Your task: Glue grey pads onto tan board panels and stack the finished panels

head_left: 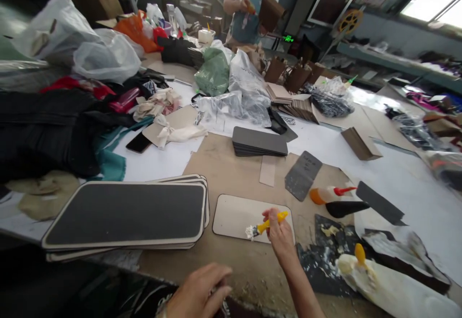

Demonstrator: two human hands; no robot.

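In my right hand (280, 234) is a brush with a yellow handle (265, 225), gripped between thumb and fingers. White paste coats its bristles (251, 232), which are over the lower edge of a pale, round-cornered panel (234, 212) with a dark rim; whether they touch it I cannot tell. My left hand (202, 289) is at the front table edge, holding nothing visible, thumb apart from the fingers. To the left lies a stack of larger dark panels with pale borders (126, 214). Behind the pale panel is a pile of dark grey boards (260, 141).
At right are a glue-smeared dark sheet (317, 265), a white container with another yellow brush handle (361, 255), and a red-tipped bottle (327, 194). A phone (139, 142), cloths and plastic bags (249, 75) cover the left and back. Another person (249, 15) stands across the table.
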